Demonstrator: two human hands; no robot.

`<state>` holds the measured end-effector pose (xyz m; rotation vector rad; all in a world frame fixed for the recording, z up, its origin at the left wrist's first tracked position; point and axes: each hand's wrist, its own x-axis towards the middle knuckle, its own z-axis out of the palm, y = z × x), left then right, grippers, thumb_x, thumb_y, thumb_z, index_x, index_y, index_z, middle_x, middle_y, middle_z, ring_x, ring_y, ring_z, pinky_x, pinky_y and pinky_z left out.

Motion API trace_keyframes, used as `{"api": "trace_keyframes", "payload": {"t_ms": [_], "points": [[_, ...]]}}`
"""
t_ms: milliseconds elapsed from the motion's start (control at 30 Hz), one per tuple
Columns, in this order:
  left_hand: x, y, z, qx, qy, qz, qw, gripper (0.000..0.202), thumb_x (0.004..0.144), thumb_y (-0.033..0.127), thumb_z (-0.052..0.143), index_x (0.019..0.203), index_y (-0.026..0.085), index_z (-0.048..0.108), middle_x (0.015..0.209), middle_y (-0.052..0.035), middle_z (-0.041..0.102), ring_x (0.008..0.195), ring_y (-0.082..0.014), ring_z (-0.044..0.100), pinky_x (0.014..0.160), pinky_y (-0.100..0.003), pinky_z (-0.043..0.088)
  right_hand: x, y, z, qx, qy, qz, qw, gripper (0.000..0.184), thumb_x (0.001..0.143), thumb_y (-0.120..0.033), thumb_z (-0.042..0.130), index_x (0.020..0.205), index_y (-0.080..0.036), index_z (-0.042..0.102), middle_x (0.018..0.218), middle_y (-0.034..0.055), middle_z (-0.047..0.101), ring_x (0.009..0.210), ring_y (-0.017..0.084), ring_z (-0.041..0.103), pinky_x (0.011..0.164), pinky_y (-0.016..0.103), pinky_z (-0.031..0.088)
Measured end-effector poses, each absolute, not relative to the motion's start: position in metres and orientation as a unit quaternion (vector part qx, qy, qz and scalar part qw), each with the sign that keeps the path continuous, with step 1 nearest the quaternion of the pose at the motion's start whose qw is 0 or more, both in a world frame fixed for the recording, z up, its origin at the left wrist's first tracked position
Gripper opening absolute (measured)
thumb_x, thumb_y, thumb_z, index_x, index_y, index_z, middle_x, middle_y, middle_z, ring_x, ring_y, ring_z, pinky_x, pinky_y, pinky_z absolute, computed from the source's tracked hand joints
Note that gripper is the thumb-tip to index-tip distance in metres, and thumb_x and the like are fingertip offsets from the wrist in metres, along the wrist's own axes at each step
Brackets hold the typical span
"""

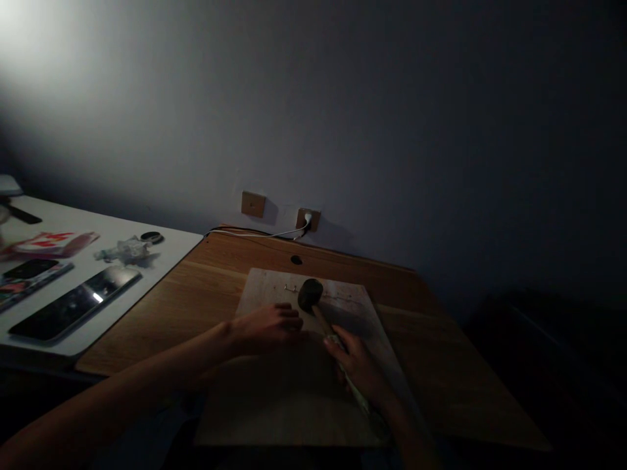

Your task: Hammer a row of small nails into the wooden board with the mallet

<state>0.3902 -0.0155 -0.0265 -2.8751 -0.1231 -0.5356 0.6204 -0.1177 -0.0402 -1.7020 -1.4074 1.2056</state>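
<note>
My right hand (360,365) is wrapped round the handle of a rubber mallet (310,295) with a dark head and a pale wooden shaft. The mallet head is over the upper middle of a pale wooden board (264,414). My left hand (272,326) is at the left of the mallet head, over the board, with its fingers curled closed; whatever is in them, if anything, is hidden. Small shiny nails (290,288) stand in the board just left of the mallet head. More small marks or nails, too dim to tell, run to its right.
The board lies on a brown wooden desk (441,365) against the wall. A white table (171,251) adjoins at left, bearing a dark glossy device (78,303), crumpled plastic (128,250), a round dark lid (151,237) and a red-and-white packet (49,243). Cables (255,233) run to a wall socket (315,220).
</note>
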Motion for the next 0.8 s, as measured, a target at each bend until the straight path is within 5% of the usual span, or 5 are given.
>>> {"api": "trace_keyframes", "payload": {"t_ms": [233, 800], "points": [[0.358, 0.063, -0.045, -0.852, -0.358, -0.331, -0.19, 0.02, 0.085, 0.018, 0.057, 0.098, 0.018, 0.073, 0.086, -0.0014, 0.075, 0.074, -0.0128, 0.066, 0.07, -0.021, 0.048, 0.614, -0.121, -0.035, -0.621, -0.542, 0.463, 0.326, 0.036, 0.087, -0.054, 0.054, 0.096, -0.019, 0.056, 0.074, -0.0055, 0.053, 0.04, 0.005, 0.045, 0.031, 0.016, 0.034], [0.355, 0.071, -0.068, -0.845, -0.367, -0.328, -0.207, 0.02, 0.081, 0.018, 0.061, 0.096, 0.019, 0.074, 0.087, -0.0034, 0.074, 0.076, -0.0155, 0.067, 0.073, -0.023, 0.05, 0.606, -0.117, -0.039, -0.611, -0.545, 0.469, 0.33, 0.041, 0.087, -0.056, 0.056, 0.104, -0.019, 0.057, 0.073, -0.0056, 0.055, 0.037, 0.006, 0.045, 0.031, 0.019, 0.034]]}}
